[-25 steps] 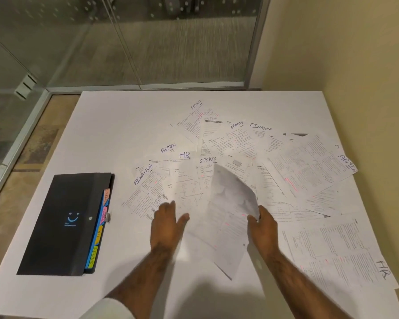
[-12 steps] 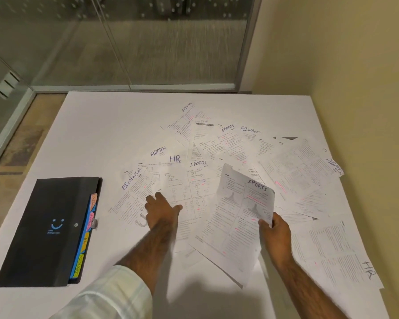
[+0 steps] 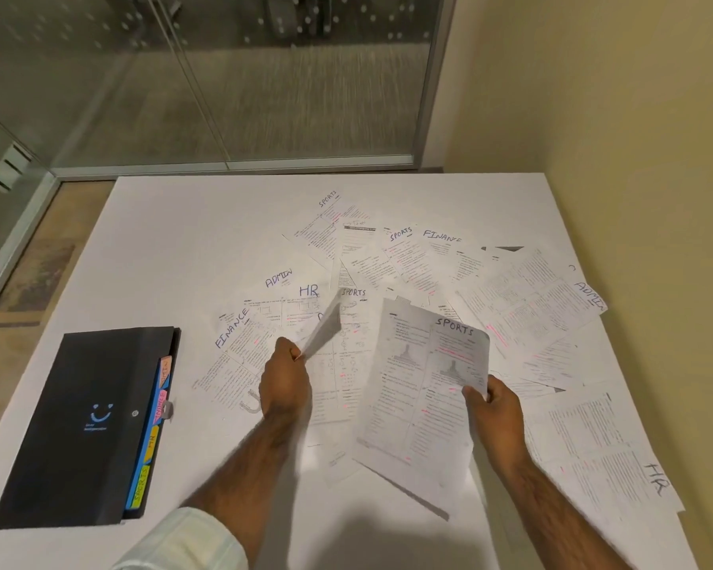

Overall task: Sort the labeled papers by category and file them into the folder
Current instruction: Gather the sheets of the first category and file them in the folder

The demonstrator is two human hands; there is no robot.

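Observation:
Several printed papers with handwritten labels lie spread over the white table (image 3: 206, 224). My right hand (image 3: 492, 409) pinches a sheet marked SPORTS (image 3: 425, 388) by its right edge and holds it above the pile. My left hand (image 3: 285, 378) pinches the edge of another sheet (image 3: 321, 330) and lifts it off the spread; its label is hidden. Flat beside it are sheets marked FINANCE (image 3: 233, 343), ADMIN (image 3: 278, 277), HR (image 3: 308, 290) and SPORTS (image 3: 353, 293). The black expanding folder (image 3: 79, 421) lies shut at the front left, with coloured tabs (image 3: 153, 438) showing on its right side.
More labelled sheets cover the right half of the table, among them an ADMIN sheet (image 3: 544, 298) and an HR sheet (image 3: 610, 458) near the right edge. A yellow wall (image 3: 634, 117) borders the table's right side. Glass partitions (image 3: 223, 76) stand behind the table.
My left hand went from resting flat on the spread to pinching one sheet and raising its edge. My right hand unfolded its SPORTS sheet so the label faces up.

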